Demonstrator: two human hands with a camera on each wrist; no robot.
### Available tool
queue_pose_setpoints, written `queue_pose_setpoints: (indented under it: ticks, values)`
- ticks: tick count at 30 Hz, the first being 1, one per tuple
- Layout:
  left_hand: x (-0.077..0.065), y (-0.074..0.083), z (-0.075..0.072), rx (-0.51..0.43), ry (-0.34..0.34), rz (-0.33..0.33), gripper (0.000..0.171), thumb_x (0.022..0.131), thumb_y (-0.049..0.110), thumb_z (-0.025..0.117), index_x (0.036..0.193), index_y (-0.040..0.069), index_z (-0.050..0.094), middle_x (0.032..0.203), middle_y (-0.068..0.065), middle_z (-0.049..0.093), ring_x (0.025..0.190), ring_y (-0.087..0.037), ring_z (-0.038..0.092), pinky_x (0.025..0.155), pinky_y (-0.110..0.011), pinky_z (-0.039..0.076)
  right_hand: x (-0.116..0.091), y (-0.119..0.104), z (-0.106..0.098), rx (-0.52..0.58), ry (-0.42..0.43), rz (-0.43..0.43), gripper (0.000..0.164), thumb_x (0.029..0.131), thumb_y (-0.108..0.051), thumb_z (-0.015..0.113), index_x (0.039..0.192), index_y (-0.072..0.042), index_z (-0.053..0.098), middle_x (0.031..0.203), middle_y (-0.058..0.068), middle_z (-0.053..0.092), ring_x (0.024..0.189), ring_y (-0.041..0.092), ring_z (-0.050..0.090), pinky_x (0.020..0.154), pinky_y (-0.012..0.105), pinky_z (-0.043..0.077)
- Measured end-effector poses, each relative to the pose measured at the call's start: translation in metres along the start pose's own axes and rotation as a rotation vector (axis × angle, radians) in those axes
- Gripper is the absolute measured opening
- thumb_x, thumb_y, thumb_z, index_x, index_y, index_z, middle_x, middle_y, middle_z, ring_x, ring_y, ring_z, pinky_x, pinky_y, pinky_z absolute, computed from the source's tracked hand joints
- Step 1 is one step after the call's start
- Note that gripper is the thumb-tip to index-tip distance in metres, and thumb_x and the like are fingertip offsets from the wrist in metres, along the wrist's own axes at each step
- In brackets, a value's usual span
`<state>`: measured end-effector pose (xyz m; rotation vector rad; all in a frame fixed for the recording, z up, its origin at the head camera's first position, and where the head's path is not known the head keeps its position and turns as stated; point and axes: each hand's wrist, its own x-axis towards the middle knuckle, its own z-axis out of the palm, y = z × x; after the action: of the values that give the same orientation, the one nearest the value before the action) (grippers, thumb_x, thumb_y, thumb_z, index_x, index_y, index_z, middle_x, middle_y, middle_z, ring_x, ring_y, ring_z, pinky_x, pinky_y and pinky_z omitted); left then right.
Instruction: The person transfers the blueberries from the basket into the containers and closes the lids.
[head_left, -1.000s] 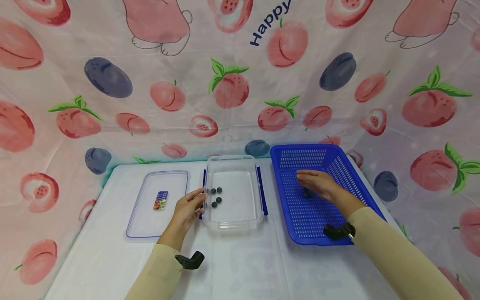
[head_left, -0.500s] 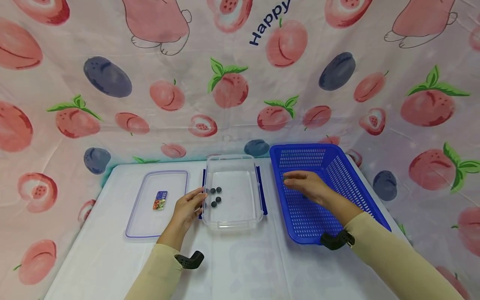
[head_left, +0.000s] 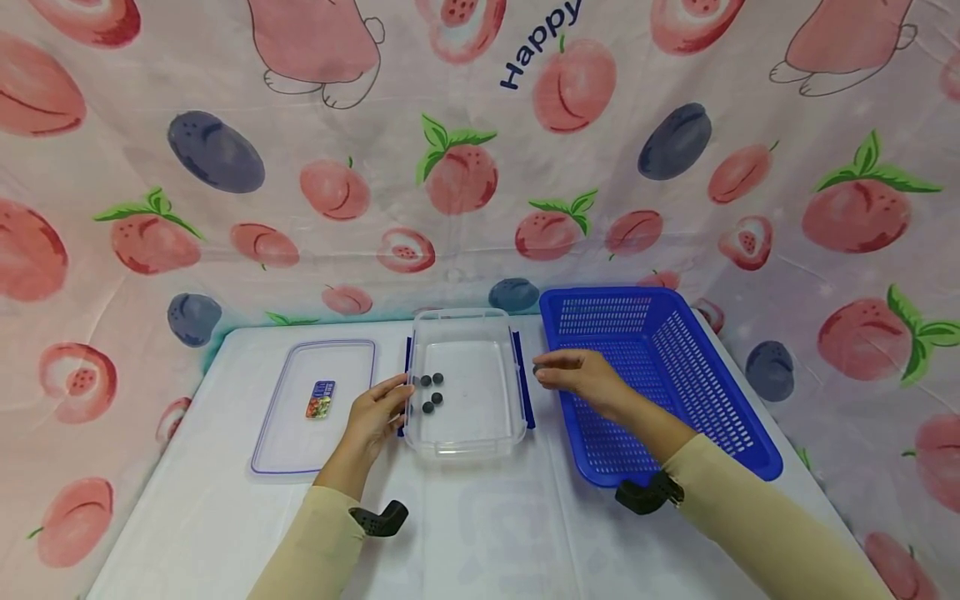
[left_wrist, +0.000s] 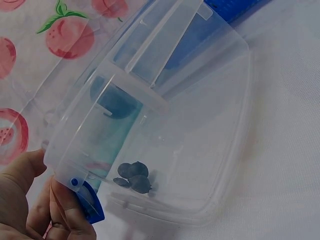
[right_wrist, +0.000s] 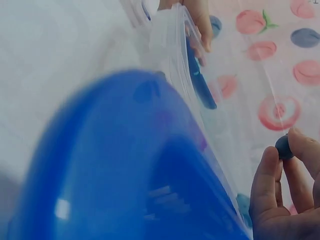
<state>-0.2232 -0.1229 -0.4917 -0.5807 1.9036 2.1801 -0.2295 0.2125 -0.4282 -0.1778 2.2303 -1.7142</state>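
A clear plastic box (head_left: 480, 392) with blue side latches stands mid-table, several dark blueberries (left_wrist: 133, 176) lying at its left side. My left hand (head_left: 377, 412) grips the box's left rim, the thumb on one side and the fingers on the other by the blue latch (left_wrist: 90, 202). Between the thumb and fingertips of my right hand (head_left: 581, 379) is a single blueberry (right_wrist: 284, 147). That hand is over the left rim of the blue basket (head_left: 615, 475), its fingertips pointing toward the box. In the head view the fingers mostly hide this berry.
A clear lid (head_left: 281, 442) with a purple-blue edge lies flat left of the box, bearing a small coloured label (head_left: 320, 400). Behind the table hangs a fruit-printed cloth (head_left: 450, 83). White cloth (head_left: 480, 533) covers the table.
My right hand has moved left from inside the basket to above its left rim, carrying a blueberry. The left hand and the box have stayed in place.
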Motion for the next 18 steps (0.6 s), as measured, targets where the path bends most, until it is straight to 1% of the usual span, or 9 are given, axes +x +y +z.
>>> queue_pose_setpoints:
  ticks: [6, 10, 13, 18]
  values:
    - [0.0, -0.001, 0.0, 0.001, 0.001, 0.002, 0.048, 0.09, 0.017, 0.072, 0.135, 0.008, 0.06, 0.087, 0.01, 0.062, 0.076, -0.004, 0.056, 0.06, -0.015, 0.049, 0.006, 0.0, 0.016, 0.025, -0.019, -0.021, 0.043, 0.092, -0.018, 0.07, 0.127, 0.005, 0.062, 0.125, 0.018, 0.065, 0.108, 0.024, 0.067, 0.096, 0.037, 0.053]
    - [0.001, -0.002, 0.0, 0.001, 0.007, -0.002, 0.048, 0.09, 0.017, 0.072, 0.135, 0.008, 0.06, 0.083, 0.011, 0.061, 0.072, -0.002, 0.055, 0.059, -0.015, 0.05, 0.011, 0.0, 0.026, 0.054, -0.034, -0.039, 0.041, 0.091, -0.014, 0.071, 0.126, 0.006, 0.062, 0.123, 0.018, 0.066, 0.103, 0.018, 0.068, 0.095, 0.038, 0.054]
    - [0.001, -0.002, 0.001, 0.001, 0.009, -0.001, 0.047, 0.09, 0.016, 0.072, 0.135, 0.008, 0.06, 0.081, 0.011, 0.061, 0.071, -0.002, 0.055, 0.059, -0.015, 0.05, 0.015, -0.003, 0.035, 0.058, -0.035, -0.025, 0.039, 0.09, -0.012, 0.071, 0.125, 0.005, 0.064, 0.119, 0.016, 0.068, 0.099, 0.017, 0.068, 0.095, 0.038, 0.054]
    - [0.001, -0.001, 0.001, 0.0, 0.009, 0.006, 0.046, 0.091, 0.015, 0.07, 0.135, 0.007, 0.06, 0.082, 0.011, 0.061, 0.072, -0.002, 0.055, 0.059, -0.015, 0.05, 0.026, -0.009, 0.05, 0.058, -0.034, 0.026, 0.037, 0.089, -0.011, 0.072, 0.123, 0.004, 0.065, 0.11, 0.011, 0.071, 0.098, 0.021, 0.07, 0.093, 0.037, 0.055]
